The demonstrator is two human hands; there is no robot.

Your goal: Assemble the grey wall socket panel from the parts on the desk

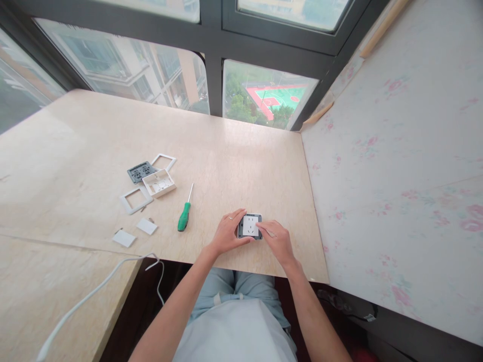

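Note:
A wall socket [250, 225] with a white, slotted face and a dark grey surround lies on the stone ledge, close to its front edge. My left hand [228, 232] grips it from the left, thumb along the near side and fingers at the far corner. At the socket's right side, my right hand [277, 240] has its fingertips pinched together against the white face. Whatever sits between those fingertips is too small to make out. Left of my hands lies a screwdriver [184, 217] with a green handle, its shaft pointing towards the window.
Further left are a white back box [159, 183], a grey socket frame [140, 172], two white cover frames [136, 199] and two small white plates [147, 226]. A white cable [98, 287] hangs over the ledge's front edge. A papered wall [377, 201] bounds the right side.

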